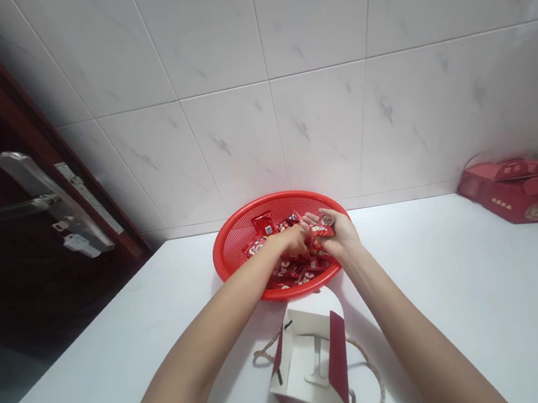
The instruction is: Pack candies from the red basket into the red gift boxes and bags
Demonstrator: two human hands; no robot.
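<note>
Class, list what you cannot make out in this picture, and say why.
All in the head view:
1. Some fingertips of the left hand: hidden by the hand itself and the packets.
2. The floor of the basket: mostly covered by packets.
3. The number of packets: they overlap.
4. Fine print on the packets: too small.
5. The right end of the red boxes: cut off by the picture's right edge.
</note>
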